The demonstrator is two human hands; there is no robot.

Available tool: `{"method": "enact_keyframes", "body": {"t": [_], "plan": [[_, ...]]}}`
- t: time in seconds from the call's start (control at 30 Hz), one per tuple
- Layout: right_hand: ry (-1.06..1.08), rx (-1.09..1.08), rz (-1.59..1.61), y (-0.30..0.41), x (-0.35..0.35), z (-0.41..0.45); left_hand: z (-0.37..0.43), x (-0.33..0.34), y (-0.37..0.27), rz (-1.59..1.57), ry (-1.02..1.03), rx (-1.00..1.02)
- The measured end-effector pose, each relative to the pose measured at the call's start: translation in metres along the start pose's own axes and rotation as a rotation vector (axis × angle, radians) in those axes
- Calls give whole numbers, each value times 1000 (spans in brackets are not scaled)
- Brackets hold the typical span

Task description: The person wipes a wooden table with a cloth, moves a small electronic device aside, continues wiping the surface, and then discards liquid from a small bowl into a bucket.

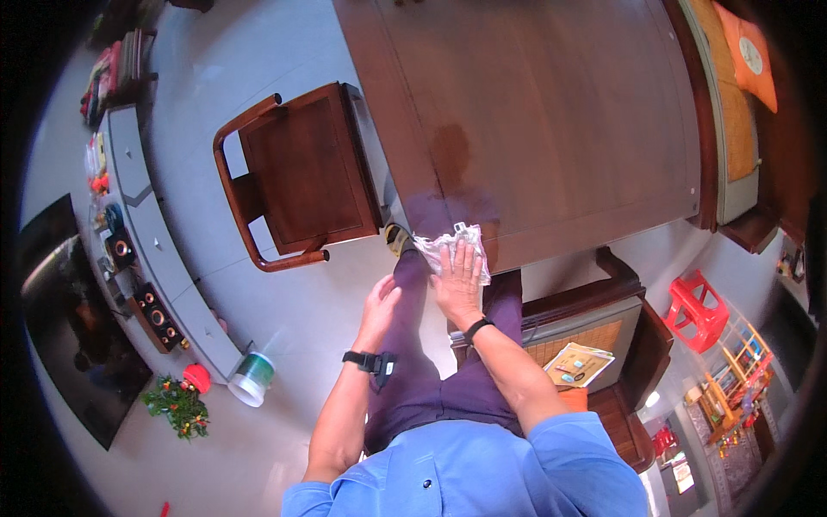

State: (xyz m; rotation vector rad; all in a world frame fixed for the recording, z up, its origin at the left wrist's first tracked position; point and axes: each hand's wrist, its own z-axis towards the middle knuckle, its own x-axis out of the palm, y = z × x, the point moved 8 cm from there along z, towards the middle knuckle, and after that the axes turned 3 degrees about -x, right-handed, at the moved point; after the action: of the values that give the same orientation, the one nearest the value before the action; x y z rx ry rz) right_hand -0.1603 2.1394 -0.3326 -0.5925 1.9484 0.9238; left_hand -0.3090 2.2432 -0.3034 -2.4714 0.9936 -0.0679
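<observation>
Under my right hand (459, 284), a crumpled whitish-pink cloth (478, 240) lies at the near corner of a large dark wooden table (549, 129). The fingers of that hand are extended and rest flat on the cloth. My left hand (379, 309) hangs over my leg, left of the table corner, its fingers loosely bent and nothing seen in it. Black bands circle both wrists. The glossy tabletop shows a dim reflection of a person.
A wooden armchair (303, 174) stands close to the table's left edge. Right of my legs is a wooden seat with papers (579, 365) on its cushion, and a red plastic stool (698, 311). A long cabinet (174, 258) and a bin (251, 379) stand left.
</observation>
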Motion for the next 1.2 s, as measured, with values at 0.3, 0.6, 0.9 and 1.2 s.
{"method": "enact_keyframes", "body": {"t": [0.3,0.6,0.9,1.2], "plan": [[-175,-388,-48,71,-73,176,-22,-124,125,-6,-243,-128],[-305,-333,-90,73,-97,247,-49,-78,150,-335,-246,-204],[-16,-504,-258,44,-5,8,-22,-93,131,222,-163,-111],[385,-479,155,-24,120,21,-5,-92,60,306,-205,238]]}}
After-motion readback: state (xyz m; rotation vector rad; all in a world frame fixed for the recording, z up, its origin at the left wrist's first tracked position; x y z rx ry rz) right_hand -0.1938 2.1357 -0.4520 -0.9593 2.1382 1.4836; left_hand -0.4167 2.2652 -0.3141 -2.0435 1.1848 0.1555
